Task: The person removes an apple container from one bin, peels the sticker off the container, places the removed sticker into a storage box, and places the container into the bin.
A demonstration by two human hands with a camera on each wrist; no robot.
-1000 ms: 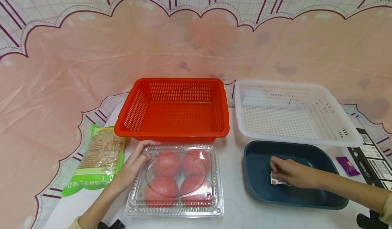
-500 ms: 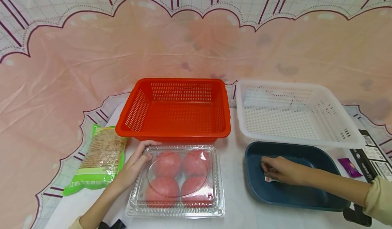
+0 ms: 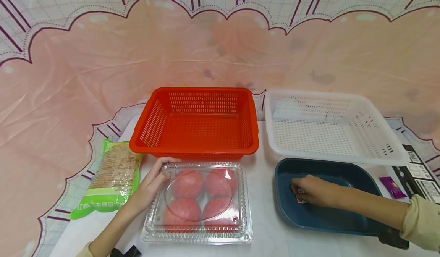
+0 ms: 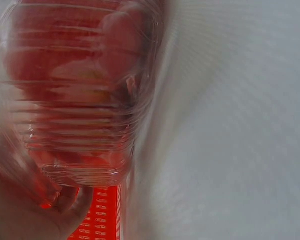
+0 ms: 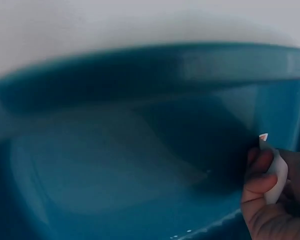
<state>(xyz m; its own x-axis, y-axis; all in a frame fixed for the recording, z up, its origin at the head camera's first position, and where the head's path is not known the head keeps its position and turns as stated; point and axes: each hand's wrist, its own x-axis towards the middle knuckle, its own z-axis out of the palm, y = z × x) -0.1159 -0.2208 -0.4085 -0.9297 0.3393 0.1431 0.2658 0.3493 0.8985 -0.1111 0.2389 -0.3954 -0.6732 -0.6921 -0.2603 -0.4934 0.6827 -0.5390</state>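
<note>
My left hand (image 3: pixel 149 190) grips the far left corner of a clear plastic clamshell box (image 3: pixel 154 226) that holds several round red fruits (image 3: pixel 182 213). In the left wrist view, its fingers (image 4: pixel 80 202) curl at the end of the ribbed box (image 4: pixel 85 172). Inside a dark blue tray (image 3: pixel 326 163), over its left part, my right hand (image 3: pixel 317 191) pinches a small white packet (image 3: pixel 301 201) with orange-red print. Most of that packet is hidden by the fingers in the head view; the right wrist view shows the white packet (image 5: pixel 277 182) between thumb and fingers.
Behind the box stands a red-orange slotted basket (image 3: pixel 192 151), with a white slotted basket (image 3: pixel 343 157) to its right. A green-edged food bag (image 3: pixel 106 180) lies at left. On the right are a purple wrapped packet (image 3: pixel 392 187) and a black-and-white printed sheet (image 3: pixel 417 173).
My right hand has shifted left within the blue tray, carrying the white packet with it, and more of the sleeve shows. My left hand has stayed at the box corner.
</note>
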